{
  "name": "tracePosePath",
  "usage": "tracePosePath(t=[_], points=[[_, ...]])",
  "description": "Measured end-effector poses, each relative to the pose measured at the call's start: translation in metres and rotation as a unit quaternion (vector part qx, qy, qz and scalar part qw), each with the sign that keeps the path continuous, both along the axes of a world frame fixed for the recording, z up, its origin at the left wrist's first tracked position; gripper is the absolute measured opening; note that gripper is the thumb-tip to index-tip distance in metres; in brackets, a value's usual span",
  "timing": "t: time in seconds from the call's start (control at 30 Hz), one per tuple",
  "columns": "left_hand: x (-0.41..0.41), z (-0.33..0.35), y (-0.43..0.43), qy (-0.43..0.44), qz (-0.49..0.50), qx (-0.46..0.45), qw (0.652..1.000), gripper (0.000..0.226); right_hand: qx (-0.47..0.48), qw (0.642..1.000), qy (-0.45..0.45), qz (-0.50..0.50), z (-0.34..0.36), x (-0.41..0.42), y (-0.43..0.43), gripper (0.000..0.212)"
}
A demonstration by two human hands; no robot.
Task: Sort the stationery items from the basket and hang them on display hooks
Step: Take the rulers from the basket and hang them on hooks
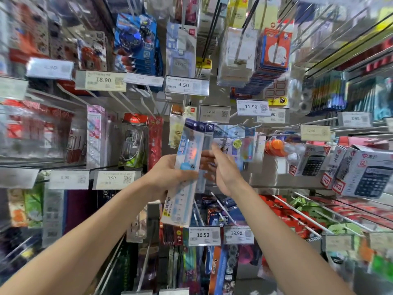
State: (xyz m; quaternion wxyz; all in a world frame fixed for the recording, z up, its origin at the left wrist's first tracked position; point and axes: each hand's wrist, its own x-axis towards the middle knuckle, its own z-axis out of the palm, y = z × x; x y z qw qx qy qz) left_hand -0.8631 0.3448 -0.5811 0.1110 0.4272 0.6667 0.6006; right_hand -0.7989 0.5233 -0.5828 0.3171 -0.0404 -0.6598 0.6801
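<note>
Item: left hand (168, 174), fingers curling round the middle of a long blue ruler pack (180, 209). We are holding it upright at near centre, in front of the hook wall. Right hand (225, 169) is lying against a slimmer pack (208, 137) just to its right; through the blur we cannot tell whether it is gripping. Progress: neither pack is hanging yet, and the basket is not showing. Room: a bare hook (244, 124) is jutting out far right of the packs, with a price tag (214, 113) and loaded hooks crowding in all round.

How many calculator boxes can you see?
3, all on the right: the first calculator box nearest the hands, the middle calculator box mostly covered, and the big calculator box at the edge. More may be hidden behind them.
</note>
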Motion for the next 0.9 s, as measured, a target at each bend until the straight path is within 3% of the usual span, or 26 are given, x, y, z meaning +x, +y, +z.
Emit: tracePosePath(t=[0.1, 0.33, 0.47, 0.67, 0.9], points=[[0.002, 0.003, 0.004, 0.032, 0.016, -0.026, 0.999, 0.042, 0.041, 0.995, -0.025, 0.082, -0.007, 0.013, -0.005, 0.044], [-0.002, 0.007, 0.012, 0.077, 0.047, -0.090, 0.992, 0.040, 0.065, 0.998, -0.005, 0.018, 0.002, 0.016, 0.003, 0.011], [-0.006, 0.004, 0.014, 0.102, 0.081, -0.101, 0.986, 0.043, 0.073, 0.997, -0.038, -0.013, 0.005, 0.012, 0.001, 0.017], [-0.012, -0.003, 0.020, 0.127, 0.108, -0.102, 0.981, 0.049, 0.068, 0.997, 0.028, -0.034, -0.003, 0.008, -0.001, 0.017], [-0.016, -0.007, 0.023, 0.156, 0.105, -0.109, 0.976, 0.052, 0.122, 0.982, -0.065, -0.130, 0.014, -0.007, 0.010, 0.010]])
